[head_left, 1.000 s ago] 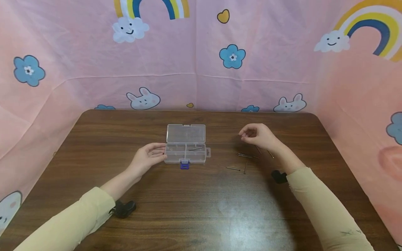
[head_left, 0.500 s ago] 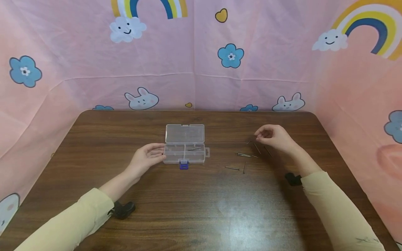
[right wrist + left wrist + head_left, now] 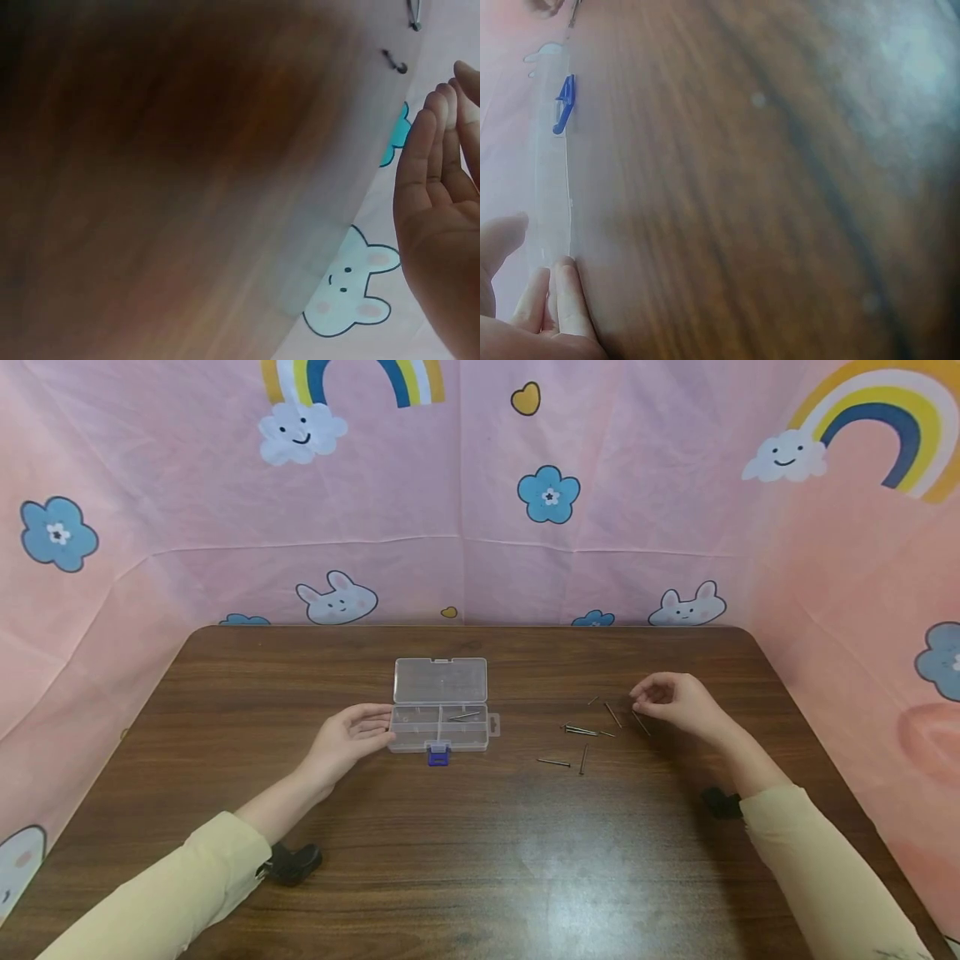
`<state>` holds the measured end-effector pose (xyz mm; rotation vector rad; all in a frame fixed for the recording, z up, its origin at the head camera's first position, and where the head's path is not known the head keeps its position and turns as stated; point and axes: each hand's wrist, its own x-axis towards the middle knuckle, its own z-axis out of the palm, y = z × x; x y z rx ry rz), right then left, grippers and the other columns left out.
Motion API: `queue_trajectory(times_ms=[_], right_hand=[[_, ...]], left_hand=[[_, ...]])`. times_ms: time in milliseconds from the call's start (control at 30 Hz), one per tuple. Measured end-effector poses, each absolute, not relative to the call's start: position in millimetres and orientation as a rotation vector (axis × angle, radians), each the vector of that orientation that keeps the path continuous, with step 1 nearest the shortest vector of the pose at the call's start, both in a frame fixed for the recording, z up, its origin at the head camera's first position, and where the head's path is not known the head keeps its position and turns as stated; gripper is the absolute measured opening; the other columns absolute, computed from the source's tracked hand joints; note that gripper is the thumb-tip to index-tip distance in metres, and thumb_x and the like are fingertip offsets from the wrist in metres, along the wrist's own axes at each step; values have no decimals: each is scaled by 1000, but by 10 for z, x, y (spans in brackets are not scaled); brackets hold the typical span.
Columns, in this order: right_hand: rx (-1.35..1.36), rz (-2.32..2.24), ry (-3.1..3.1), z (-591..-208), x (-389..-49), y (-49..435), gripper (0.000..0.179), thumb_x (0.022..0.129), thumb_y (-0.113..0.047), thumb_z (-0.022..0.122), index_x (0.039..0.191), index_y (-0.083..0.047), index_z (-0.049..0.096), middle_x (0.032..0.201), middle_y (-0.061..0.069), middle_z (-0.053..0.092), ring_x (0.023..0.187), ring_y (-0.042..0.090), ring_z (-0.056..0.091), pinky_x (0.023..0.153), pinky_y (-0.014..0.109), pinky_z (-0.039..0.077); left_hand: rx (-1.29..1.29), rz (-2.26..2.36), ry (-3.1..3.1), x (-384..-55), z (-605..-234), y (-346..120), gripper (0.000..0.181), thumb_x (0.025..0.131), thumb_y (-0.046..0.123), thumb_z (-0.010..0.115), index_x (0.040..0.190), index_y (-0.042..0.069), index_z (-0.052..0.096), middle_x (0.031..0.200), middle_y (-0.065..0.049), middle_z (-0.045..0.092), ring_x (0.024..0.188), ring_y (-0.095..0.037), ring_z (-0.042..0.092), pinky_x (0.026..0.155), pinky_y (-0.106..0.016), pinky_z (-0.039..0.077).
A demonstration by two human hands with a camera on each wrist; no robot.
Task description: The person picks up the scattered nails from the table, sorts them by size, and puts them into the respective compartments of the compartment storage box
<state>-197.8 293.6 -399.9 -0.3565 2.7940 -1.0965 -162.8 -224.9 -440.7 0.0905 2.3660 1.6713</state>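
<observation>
A clear plastic compartment box (image 3: 415, 737) stands on the table with its lid (image 3: 441, 681) raised and a blue latch (image 3: 438, 755) at the front. Nails (image 3: 463, 717) lie in its back right compartment. My left hand (image 3: 347, 739) touches the box's left end with fairly straight fingers, the thumb spread apart from them. My right hand (image 3: 678, 703) hovers over the right of the table, its fingertips at the upper end of a nail (image 3: 641, 722). In the right wrist view, nothing shows between the bent, loose fingers (image 3: 417, 161).
More loose nails lie between box and right hand, among them a close pair (image 3: 581, 730), a slanted one (image 3: 612, 714) and a nearer one (image 3: 553, 762). The wooden table (image 3: 450, 860) ends at a pink patterned cloth (image 3: 420, 577) behind and at the sides.
My right hand has moved right and a little nearer, uncovering nails that it had partly hidden, and now is at the rightmost nail. My left hand has stayed at the box.
</observation>
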Motion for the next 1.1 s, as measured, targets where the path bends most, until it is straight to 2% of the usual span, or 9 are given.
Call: queue_trajectory(times_ms=[267, 500, 1100], right_hand=[[-364, -1062, 2754, -4066, -1931, 3027, 17, 97, -5, 76, 111, 4, 75, 99, 16, 79, 83, 0, 67, 76, 13, 50], [-353, -1067, 2697, -4097, -1897, 3052, 18, 96, -2, 75, 112, 5, 74, 100, 15, 78, 86, 3, 69, 76, 14, 53], [-374, -1024, 2723, -4131, -1917, 3066, 16, 93, 3, 76, 109, 6, 74, 99, 17, 77, 83, 3, 67, 73, 12, 55]], left_hand=[[88, 1673, 2367, -1633, -4407, -2255, 55, 102, 12, 72, 150, -4, 51, 150, -29, 58, 139, -43, 57, 94, -7, 53], [100, 1667, 2377, -1639, -4412, -2267, 55, 102, 12, 72, 150, -5, 51, 149, -30, 59, 138, -43, 57, 94, -6, 53], [103, 1679, 2360, -1634, -4409, -2247, 56, 102, 12, 72, 151, -6, 50, 150, -30, 57, 139, -44, 57, 95, -7, 53]])
